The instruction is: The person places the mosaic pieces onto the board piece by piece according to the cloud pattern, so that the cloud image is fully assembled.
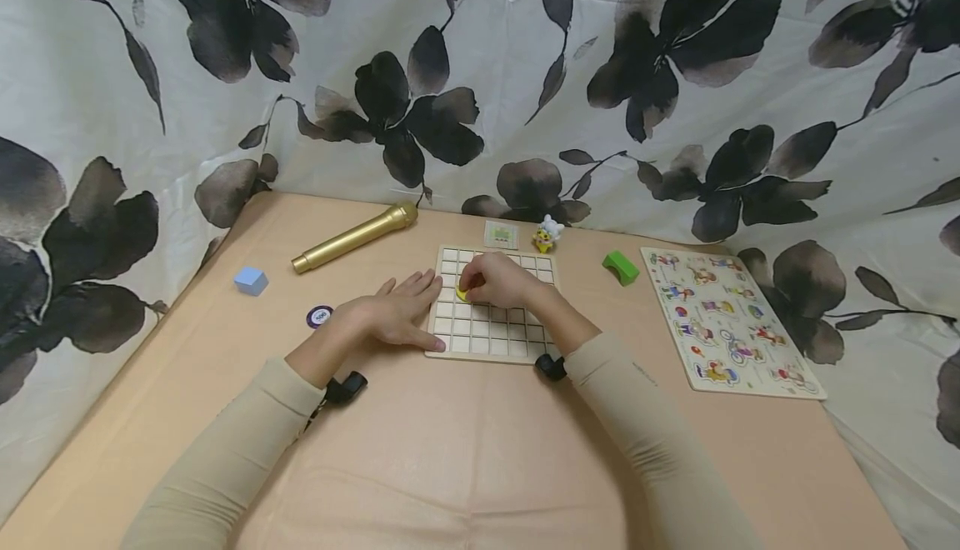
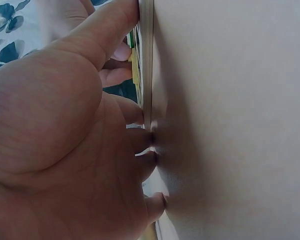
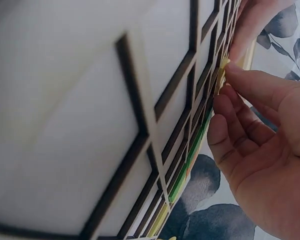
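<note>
Grid board [image 1: 491, 335], frame centre: nearly all cells bare. Right hand [image 1: 501, 280] pinching yellow piece [image 1: 461, 292]; left hand [image 1: 397, 312] flat, steadying edge.

Head view: high above desk [image 1: 465, 450], facing forward and down, wide; takes in both forearms, whole grid board [image 1: 491, 304], flowered cloth [image 1: 525, 75] behind.

Left wrist view: from under left hand [image 2: 55, 140], very near, sighting along desk surface [image 2: 230, 125]; board edge [image 2: 147, 55] seen end-on.

Right wrist view: beside right hand [image 3: 262, 130], very near, skimming across board grid [image 3: 140, 130], cells blurred in foreground.

Shared: all three catch board; both wrist views catch yellow piece [image 3: 223, 65] and cloth.
</note>
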`<state>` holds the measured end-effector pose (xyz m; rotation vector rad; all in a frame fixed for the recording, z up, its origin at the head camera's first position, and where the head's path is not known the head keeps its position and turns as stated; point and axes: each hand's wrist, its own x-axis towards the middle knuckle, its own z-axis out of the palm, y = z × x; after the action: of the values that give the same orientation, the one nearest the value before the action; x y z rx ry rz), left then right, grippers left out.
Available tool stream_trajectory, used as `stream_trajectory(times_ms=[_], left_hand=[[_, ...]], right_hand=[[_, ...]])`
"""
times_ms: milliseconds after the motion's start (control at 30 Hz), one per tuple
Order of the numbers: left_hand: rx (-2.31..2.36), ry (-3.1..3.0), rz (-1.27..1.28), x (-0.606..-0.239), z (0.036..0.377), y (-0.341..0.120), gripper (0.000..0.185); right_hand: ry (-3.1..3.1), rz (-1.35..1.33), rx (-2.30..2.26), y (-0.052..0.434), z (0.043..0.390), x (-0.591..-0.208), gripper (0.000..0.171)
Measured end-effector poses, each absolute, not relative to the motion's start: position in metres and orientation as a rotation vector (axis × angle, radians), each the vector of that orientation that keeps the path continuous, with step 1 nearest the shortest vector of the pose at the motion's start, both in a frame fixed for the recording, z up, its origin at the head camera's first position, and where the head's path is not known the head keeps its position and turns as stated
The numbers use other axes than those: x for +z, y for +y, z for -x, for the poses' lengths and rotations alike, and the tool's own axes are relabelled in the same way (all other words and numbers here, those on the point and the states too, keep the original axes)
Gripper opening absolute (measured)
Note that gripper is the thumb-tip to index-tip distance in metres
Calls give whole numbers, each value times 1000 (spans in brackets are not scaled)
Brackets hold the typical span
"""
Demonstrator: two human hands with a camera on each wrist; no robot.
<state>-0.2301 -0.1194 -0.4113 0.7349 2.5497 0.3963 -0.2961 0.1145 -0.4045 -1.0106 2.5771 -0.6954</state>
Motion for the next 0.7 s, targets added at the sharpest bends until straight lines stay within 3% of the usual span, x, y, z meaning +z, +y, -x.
stream_trajectory(times_ms=[367,700], left_hand=[[426,2531,-736,-408,228,-120,121],[382,2555,-727,-413,230,-119,118]], right_hand=[[2592,1117,-596,115,293,-405,25],[2691,1171,-391,114,284,-403,24]])
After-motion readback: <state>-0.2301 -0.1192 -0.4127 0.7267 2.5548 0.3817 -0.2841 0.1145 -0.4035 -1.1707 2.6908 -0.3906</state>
